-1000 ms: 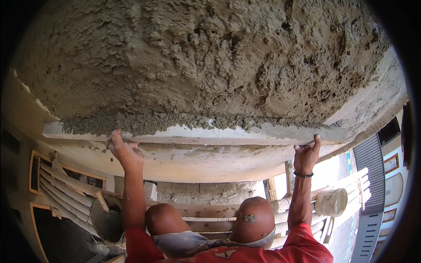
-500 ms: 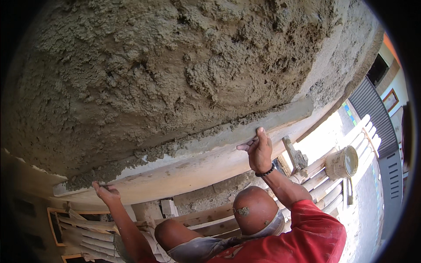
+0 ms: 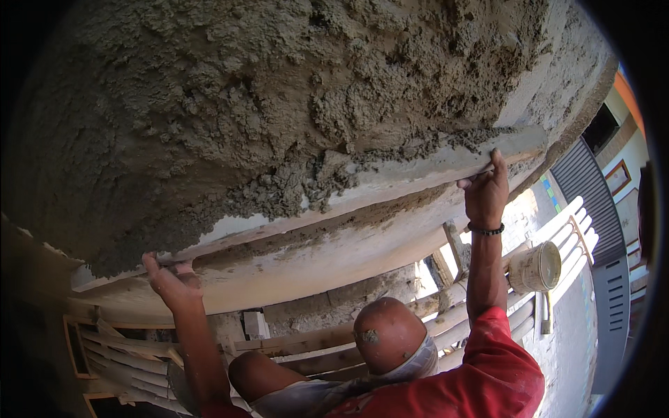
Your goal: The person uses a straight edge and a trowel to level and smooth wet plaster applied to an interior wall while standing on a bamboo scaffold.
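Note:
A long pale straightedge board [image 3: 432, 167] lies slantwise against a wall of rough wet mortar [image 3: 293, 83], its right end higher in the picture. My left hand [image 3: 174, 282] grips it near its left end, thumb in front and fingers behind the lower edge. Nearer the other end, my right hand [image 3: 486, 195] is closed on the same edge, a dark bead bracelet on its wrist. Scraped-up mortar [image 3: 293, 182] is heaped along the board's upper edge and hides part of it.
Under the board runs a smoother pale wall strip [image 3: 320, 268]. Below my arms is a platform of poles [image 3: 334, 341], with more poles [image 3: 575, 233] to the right. A mortar-smeared bucket [image 3: 533, 268] stands by my right forearm. My bent knees [image 3: 390, 334] are close to the wall.
Both hands have moved the board up the wall, the right hand also going rightward. More mortar has gathered on its upper edge, and a mortar-streaked strip now shows beneath it.

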Demonstrator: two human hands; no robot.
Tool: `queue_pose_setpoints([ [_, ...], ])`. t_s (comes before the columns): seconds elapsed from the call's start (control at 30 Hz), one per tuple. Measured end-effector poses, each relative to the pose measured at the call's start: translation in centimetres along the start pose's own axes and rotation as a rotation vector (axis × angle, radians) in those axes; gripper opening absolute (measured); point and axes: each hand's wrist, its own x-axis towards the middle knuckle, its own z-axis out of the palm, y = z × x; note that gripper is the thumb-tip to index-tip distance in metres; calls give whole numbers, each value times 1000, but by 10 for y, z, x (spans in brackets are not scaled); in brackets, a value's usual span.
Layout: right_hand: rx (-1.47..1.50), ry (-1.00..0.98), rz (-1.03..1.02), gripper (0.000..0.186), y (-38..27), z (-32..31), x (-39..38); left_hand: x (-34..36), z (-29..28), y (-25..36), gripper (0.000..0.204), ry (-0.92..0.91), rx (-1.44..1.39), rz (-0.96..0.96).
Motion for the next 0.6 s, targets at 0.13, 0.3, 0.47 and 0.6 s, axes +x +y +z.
queue_pose_setpoints([
  [0.13,-45,34,20,36,-22,1,19,-14,11,5,30,-146,-55,-34],
  [0.3,-23,-18,28,35,-22,5,11,-9,3,3,32,-185,-58,-64],
  [0.47,11,35,61,40,16,39,-30,33,-41,11,30,-46,-35,-52],
  [0.6,93,15,131,35,51,58,-60,68,-81,21,30,62,-14,-12],
])
